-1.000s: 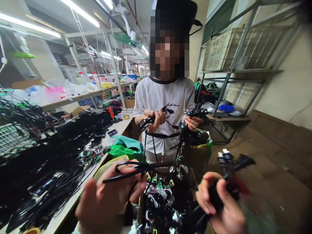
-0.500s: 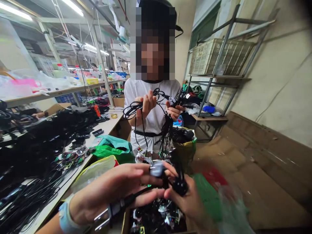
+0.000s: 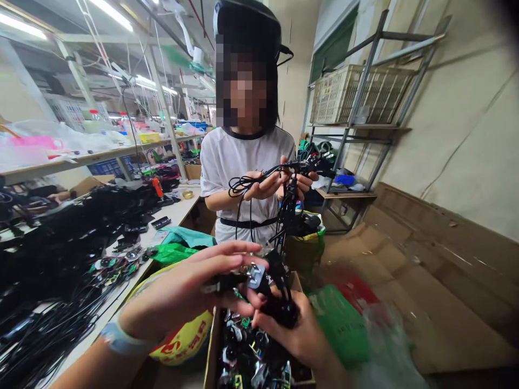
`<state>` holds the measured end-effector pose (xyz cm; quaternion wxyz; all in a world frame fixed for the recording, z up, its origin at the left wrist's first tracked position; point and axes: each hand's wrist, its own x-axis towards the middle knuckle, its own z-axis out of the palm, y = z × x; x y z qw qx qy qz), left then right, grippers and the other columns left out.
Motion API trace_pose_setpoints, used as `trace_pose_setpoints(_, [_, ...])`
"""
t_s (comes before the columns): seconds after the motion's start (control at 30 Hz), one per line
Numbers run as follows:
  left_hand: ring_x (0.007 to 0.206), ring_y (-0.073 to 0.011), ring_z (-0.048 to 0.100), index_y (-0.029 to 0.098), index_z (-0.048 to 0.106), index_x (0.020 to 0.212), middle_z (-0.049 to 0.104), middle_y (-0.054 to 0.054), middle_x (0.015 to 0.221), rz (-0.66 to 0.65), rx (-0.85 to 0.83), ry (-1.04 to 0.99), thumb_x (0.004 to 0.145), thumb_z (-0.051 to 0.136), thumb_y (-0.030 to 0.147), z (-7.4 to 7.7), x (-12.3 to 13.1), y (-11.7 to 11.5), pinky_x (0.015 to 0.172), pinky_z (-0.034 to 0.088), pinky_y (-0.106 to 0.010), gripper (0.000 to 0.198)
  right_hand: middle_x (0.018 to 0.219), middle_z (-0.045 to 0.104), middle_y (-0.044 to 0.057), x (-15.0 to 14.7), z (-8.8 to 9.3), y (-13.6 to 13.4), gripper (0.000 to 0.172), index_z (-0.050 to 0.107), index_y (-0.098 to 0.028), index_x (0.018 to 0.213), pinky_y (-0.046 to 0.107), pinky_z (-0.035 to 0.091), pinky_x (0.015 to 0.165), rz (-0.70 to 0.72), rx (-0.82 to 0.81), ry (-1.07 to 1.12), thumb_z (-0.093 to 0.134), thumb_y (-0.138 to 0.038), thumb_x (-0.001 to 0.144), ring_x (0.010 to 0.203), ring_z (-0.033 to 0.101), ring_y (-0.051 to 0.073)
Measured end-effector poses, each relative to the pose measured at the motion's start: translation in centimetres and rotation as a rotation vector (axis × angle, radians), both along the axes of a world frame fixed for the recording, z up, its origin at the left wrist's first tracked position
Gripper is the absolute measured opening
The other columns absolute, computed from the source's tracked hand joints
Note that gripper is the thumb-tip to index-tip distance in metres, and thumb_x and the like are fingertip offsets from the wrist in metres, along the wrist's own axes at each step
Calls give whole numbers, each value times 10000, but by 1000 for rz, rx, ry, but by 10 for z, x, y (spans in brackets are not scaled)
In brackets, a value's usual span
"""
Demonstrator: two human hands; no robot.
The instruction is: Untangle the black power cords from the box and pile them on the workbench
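One black power cord's plug [image 3: 254, 275] sits between the person's two hands. The left hand [image 3: 190, 286] curves its fingers closely around the plug end, while the right hand [image 3: 292, 337] closes narrowly on a black cord bundle [image 3: 281, 312] just below it. Directly beneath the hands stands one cardboard box [image 3: 211, 346] filled with tangled connectors. Left of the hands, one yellow bag [image 3: 182, 337] lies beside a long table [image 3: 174, 216] heaped with black cables. One green bag [image 3: 340, 324] sits just right of the right hand. Straight ahead, a co-worker [image 3: 227, 178] grips more black cables [image 3: 288, 210] with two hands [image 3: 265, 186].
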<state>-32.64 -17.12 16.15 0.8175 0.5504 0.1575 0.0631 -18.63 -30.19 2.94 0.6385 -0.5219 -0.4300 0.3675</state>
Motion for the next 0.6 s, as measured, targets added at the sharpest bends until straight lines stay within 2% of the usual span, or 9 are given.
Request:
trace_pose_setpoints(0.07, [661,-158,695,165,626,1148,674,-102,1104,10,47,8,934,537,323,-6,13,-4,564,592,-236,281,797,648,45,-1,3,1,317,636,-164,877,254,485,650,-8,-16,-25,731,-430,733,711,578,160])
trace_pose_setpoints(0.17, [592,-148,671,144,600,1093,652,-74,966,-57,34,26,951,490,365,-14,28,-7,491,565,-220,285,747,635,30,-3,4,0,324,641,-166,834,262,494,651,-67,-67,-75,728,-458,724,683,568,159])
trace_pose_setpoints(0.3, [672,-172,705,164,571,1100,615,-74,1055,-73,23,-111,976,415,378,-20,33,-6,588,598,-262,292,818,659,29,0,-5,-5,351,648,-173,856,279,500,737,-191,-115,-112,776,-446,678,771,591,181])
trace_pose_setpoints(0.37, [780,-221,719,190,565,1126,594,-87,1149,-64,56,-204,971,414,420,-24,31,0,650,615,-322,316,783,625,14,7,-11,-14,335,625,-175,831,263,483,702,-285,-129,-100,774,-441,693,747,569,164])
trace_pose_setpoints(0.43, [830,-242,710,201,564,1129,590,-97,1180,-34,102,-249,959,441,435,-37,30,12,633,617,-345,314,730,573,-3,15,-14,-27,293,597,-173,767,244,460,635,-349,-115,-97,742,-428,744,666,529,128])
trace_pose_setpoints(0.5, [812,-227,694,193,560,1088,600,-100,1146,28,152,-184,944,467,435,-67,32,28,574,601,-323,296,675,537,-18,21,-13,-40,238,582,-183,740,255,472,649,-349,-23,-83,666,-386,831,622,528,113])
trace_pose_setpoints(0.53, [803,-215,682,188,553,1058,599,-96,1127,64,186,-102,934,478,445,-90,35,36,559,588,-310,295,656,533,-26,23,-10,-47,196,582,-197,760,273,488,673,-345,52,-42,622,-354,870,611,543,113])
trace_pose_setpoints(0.6, [807,-202,656,176,535,1012,598,-93,1082,65,289,152,903,474,531,-150,45,52,612,578,-322,376,620,520,-43,24,0,-57,111,573,-242,811,297,508,653,-388,219,128,570,-301,905,568,546,111])
